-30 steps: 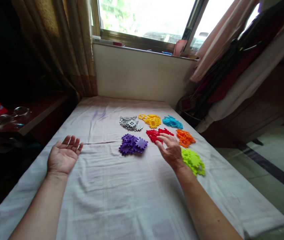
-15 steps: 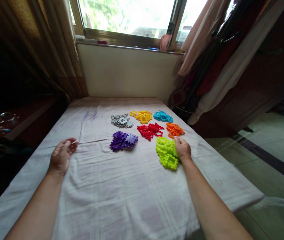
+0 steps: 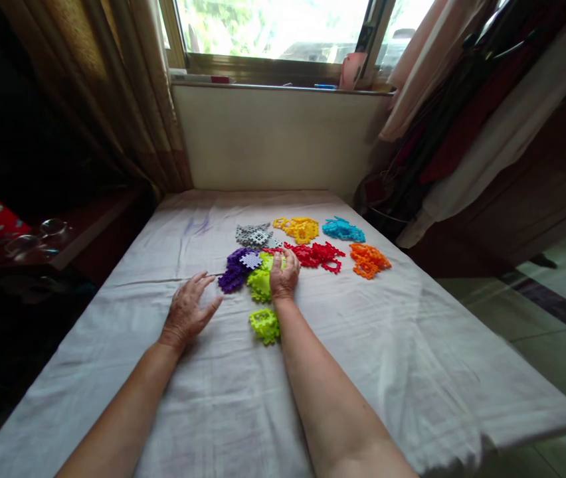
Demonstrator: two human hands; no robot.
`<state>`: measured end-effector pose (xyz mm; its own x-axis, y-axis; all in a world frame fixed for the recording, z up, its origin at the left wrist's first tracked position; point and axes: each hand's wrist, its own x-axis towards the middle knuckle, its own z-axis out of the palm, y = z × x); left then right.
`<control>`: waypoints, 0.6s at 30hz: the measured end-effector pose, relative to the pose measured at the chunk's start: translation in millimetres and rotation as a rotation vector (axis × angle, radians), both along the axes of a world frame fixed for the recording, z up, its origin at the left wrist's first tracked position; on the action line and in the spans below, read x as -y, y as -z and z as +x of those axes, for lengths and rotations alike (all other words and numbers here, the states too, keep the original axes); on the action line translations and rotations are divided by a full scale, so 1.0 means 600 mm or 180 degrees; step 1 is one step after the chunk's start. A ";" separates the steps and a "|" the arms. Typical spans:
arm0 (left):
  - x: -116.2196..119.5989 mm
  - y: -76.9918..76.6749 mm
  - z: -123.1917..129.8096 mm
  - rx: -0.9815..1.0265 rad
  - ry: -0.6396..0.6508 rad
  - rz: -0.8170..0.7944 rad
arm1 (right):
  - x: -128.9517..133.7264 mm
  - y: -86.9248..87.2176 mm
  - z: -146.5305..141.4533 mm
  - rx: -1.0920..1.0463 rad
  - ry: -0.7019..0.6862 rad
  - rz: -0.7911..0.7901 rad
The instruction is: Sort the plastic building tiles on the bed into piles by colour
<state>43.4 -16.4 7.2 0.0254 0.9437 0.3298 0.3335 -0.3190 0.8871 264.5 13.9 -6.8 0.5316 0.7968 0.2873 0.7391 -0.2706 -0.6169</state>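
My left hand hovers low over the cloth with thumb and fingers spread, holding nothing, to the left of the piles. My right hand rests edge-down on the table, cupped against the right side of the lime green interlocking toy pieces. Some of those press up to the purple pieces, which have a pale-looking one on top. A smaller clump of lime pieces lies apart, nearer me, beside my right wrist. Just beyond my right hand's fingers are the red pieces, partly hidden by it.
Grey pieces, yellow pieces, blue pieces and orange pieces lie in separate heaps farther back. A pale cloth covers the table. Curtains hang at left, clothes at right. A pink cup stands on the windowsill.
My right hand has swept the lime green pieces leftward to the purple heap, leaving one clump behind. The red pieces have spread a little. My left hand has come right, towards the piles.
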 end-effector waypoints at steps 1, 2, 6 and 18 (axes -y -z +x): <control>0.008 0.005 0.012 -0.0313 0.0182 0.0148 | -0.003 -0.003 -0.002 0.0098 -0.0152 0.0019; 0.018 0.011 0.025 -0.0630 0.0415 0.0286 | -0.005 -0.006 0.006 0.0214 -0.0288 0.0112; 0.053 0.034 0.083 -0.1962 0.1500 0.0780 | -0.004 -0.024 0.140 0.0755 -0.0276 0.0607; -0.030 0.012 0.158 -0.3110 0.1100 0.1439 | -0.010 0.009 0.490 -0.0352 0.0714 -0.0492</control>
<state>138.1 1.3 0.1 0.6960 0.6352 0.3348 0.6526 -0.7541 0.0742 558.4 19.6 -12.0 0.7207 0.6857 0.1021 0.5808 -0.5167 -0.6290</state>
